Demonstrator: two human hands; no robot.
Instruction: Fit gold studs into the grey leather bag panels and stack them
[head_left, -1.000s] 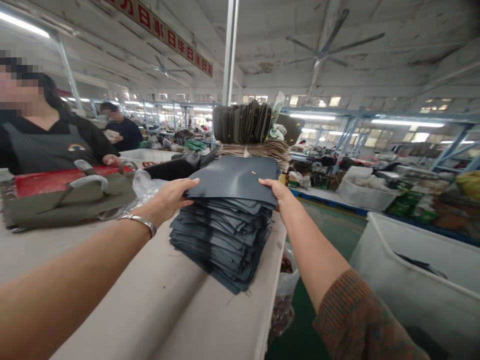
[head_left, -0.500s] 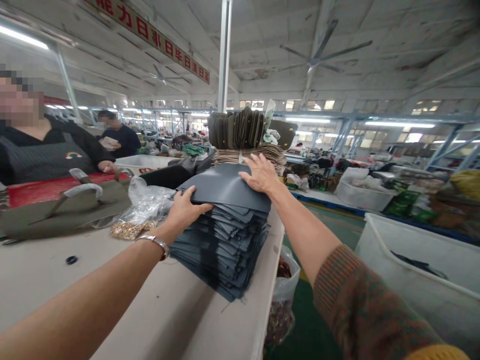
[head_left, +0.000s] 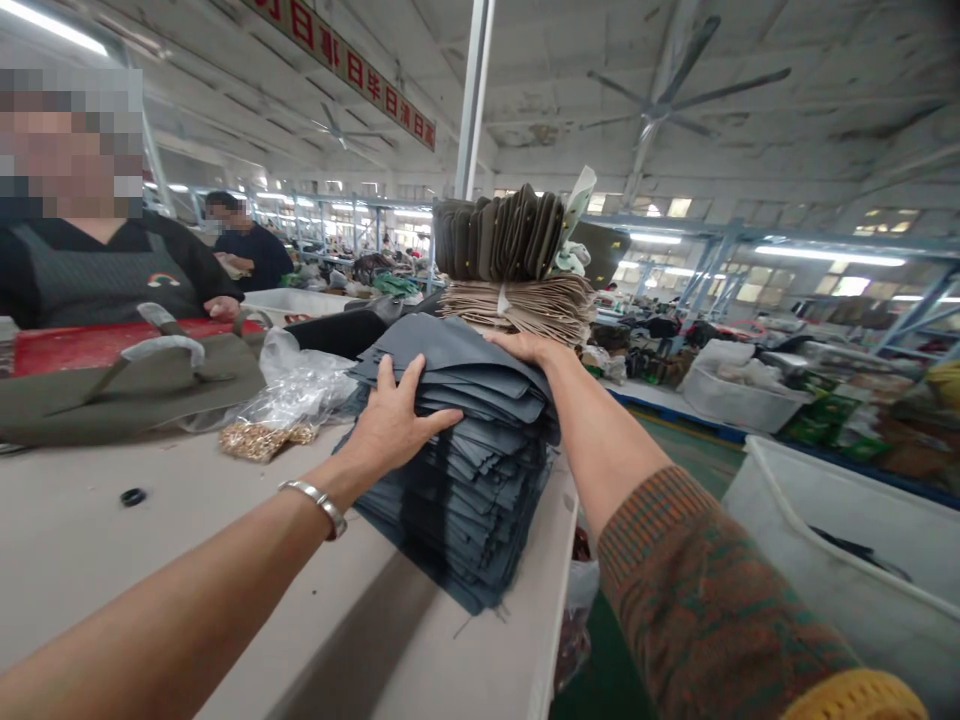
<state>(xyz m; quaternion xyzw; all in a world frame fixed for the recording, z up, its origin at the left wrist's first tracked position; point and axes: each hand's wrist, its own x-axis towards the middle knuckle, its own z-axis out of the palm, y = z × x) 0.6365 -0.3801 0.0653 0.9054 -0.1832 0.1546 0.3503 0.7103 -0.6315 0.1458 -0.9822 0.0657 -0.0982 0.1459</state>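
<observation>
Fingers (head_left: 410, 380) of the left hand (head_left: 384, 428) were spread against the front of the slate-grey panel stack (head_left: 480, 510); those of the right hand (head_left: 536, 348) reached the bowed top panel (head_left: 442, 342), but I couldn't tell whether they pinched. The stack stood near the right edge of the counter (head_left: 67, 540); I judged an uneven shove could spill ragged panels off.

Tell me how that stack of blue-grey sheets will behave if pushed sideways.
The stack of blue-grey sheets would probably skew rather than slide as one block, since its edges lie unevenly. The top sheets seem flexible, as they curve near the right hand. With so many layers, the whole stack is likely fairly heavy.
</observation>
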